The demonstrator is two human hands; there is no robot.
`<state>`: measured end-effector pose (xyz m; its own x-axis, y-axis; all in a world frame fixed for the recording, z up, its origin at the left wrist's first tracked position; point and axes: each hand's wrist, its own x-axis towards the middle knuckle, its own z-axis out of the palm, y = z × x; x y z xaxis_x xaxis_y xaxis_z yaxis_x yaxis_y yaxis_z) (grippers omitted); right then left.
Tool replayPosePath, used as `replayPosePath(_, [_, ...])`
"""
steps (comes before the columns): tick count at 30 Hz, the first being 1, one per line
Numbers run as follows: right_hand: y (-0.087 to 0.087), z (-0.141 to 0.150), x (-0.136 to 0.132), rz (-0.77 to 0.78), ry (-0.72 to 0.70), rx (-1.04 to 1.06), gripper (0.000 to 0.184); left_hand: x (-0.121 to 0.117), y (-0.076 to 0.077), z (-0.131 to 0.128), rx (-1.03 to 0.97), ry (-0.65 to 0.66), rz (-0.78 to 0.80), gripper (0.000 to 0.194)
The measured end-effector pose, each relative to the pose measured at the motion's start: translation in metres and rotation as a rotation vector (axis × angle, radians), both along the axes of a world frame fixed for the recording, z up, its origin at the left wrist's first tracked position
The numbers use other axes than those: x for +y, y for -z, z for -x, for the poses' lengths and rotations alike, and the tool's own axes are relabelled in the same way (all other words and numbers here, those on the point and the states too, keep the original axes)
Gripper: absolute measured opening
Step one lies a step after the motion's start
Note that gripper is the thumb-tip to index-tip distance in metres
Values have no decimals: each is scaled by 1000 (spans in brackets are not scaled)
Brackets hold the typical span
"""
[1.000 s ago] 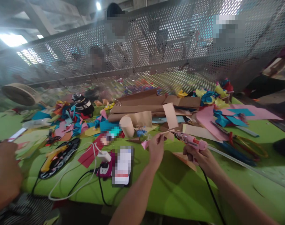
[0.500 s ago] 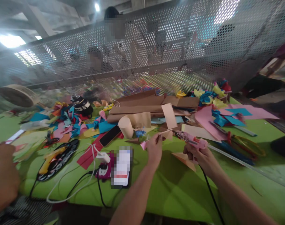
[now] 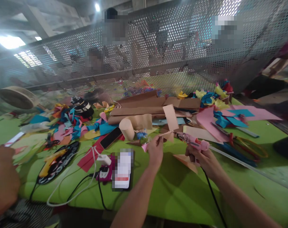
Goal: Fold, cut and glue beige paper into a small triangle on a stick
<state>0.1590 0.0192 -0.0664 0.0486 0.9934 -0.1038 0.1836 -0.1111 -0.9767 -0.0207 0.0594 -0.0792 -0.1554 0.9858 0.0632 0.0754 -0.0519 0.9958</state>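
My right hand (image 3: 198,155) is closed around a pink glue gun (image 3: 196,142), its nozzle pointing left and a black cord running down from it. With fingers pinched, my left hand (image 3: 155,148) holds a small piece of tan paper (image 3: 168,136) at the nozzle tip. Whether the nozzle touches the paper, I cannot tell. A folded tan paper piece (image 3: 186,162) lies on the green table beneath the glue gun. Just behind the nozzle a tan paper strip (image 3: 171,117) stands at a tilt. Left of it is a roll of tan paper (image 3: 126,129).
A lit phone (image 3: 123,169), a dark phone (image 3: 110,137) and a magenta power strip (image 3: 106,172) with cables lie left of my forearm. A yellow glue gun (image 3: 51,161) rests on a black tray. Scissors (image 3: 243,148) lie at right. Another person's hand (image 3: 3,177) is at far left.
Almost nothing differs. My left hand and the paper piece have shifted very slightly, and the glue gun stays at the paper.
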Motion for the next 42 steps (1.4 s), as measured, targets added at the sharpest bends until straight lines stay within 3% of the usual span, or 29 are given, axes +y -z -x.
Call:
replayPosePath(15, [-6, 0, 0, -20, -1, -10, 65, -1, -1, 0, 12, -9, -12, 17])
replayPosePath(23, [1, 0, 0, -6, -10, -22, 61, -1, 1, -1, 6, -7, 3, 17])
replayPosePath(42, [0, 1, -2, -5, -29, 3, 67, 1, 5, -2, 28, 9, 1, 18])
